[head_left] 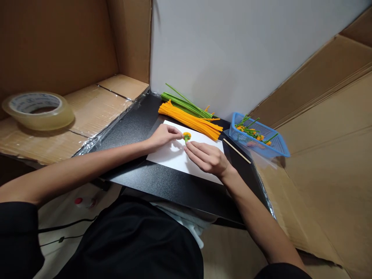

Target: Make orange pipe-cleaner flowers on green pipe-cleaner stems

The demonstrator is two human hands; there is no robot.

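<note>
Orange pipe-cleaner flower (186,136), pinched tight between fingers of left hand (162,136) and right hand (207,157)

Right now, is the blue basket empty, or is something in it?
Not empty. The blue basket holds several small flowers with orange heads and green stems; much of its mesh floor shows bare.

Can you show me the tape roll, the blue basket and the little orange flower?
tape roll (37,122): head view, on its clear outer side.
blue basket (277,144): head view, on the bare mesh at its right end.
little orange flower (186,135): head view, on its orange head.
</note>
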